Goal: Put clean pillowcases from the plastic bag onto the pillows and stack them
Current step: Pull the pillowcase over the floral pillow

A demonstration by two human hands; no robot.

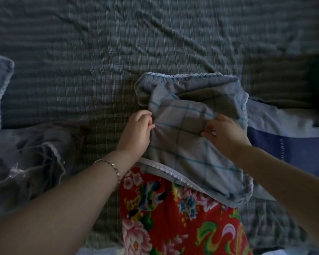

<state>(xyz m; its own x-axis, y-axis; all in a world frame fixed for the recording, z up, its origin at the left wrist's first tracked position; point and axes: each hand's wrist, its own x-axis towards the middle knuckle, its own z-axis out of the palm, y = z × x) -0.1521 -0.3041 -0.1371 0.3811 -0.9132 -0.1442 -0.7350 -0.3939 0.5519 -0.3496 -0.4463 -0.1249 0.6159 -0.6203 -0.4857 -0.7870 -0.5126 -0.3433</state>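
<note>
Red flowered pillow (173,218) lies on the bed (118,43), its far end inside a blue checked pillowcase (188,144) and its near end bare. The left hand (136,129) and right hand (225,133) each pinch the case's cloth. This pillow seems about half covered. The plastic bag (26,162) to the left holds more cloth. Nothing is stacked yet.

Wrinkled grey plaid bedsheet (118,43), blue-and-white cloth (293,144) lying at its right side
</note>
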